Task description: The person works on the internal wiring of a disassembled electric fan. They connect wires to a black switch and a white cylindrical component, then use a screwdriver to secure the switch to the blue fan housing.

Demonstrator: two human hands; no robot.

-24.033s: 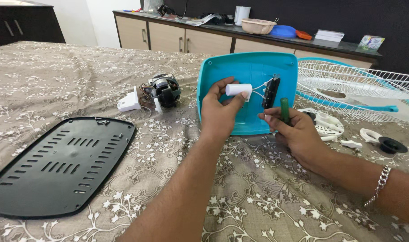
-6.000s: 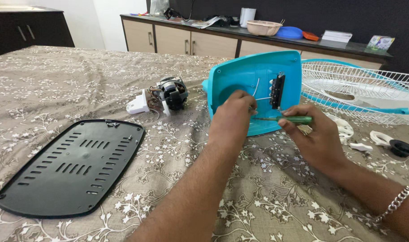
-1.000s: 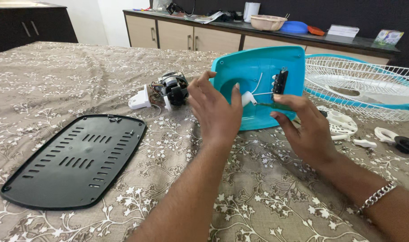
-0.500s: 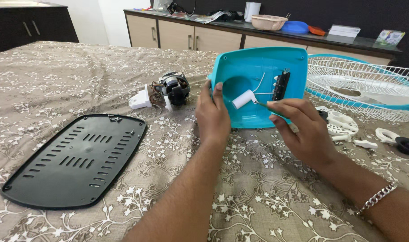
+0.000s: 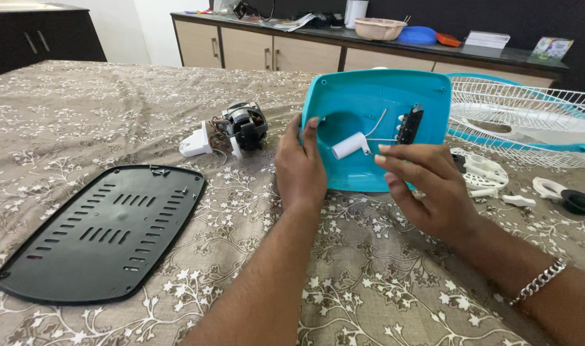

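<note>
The right hand point(image 5: 433, 192) hides the teal housing's point(image 5: 369, 102) lower corner.

Both forearms are bare, with no sleeves in view. The left hand point(image 5: 300, 168) wears nothing. The right hand point(image 5: 433, 192) has a silver chain-link bracelet point(image 5: 540, 282) at the wrist. Fingernails are short and unpainted.

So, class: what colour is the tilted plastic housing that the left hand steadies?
Turquoise blue; the housing, steadied by the left hand, shows in the head view.
</note>
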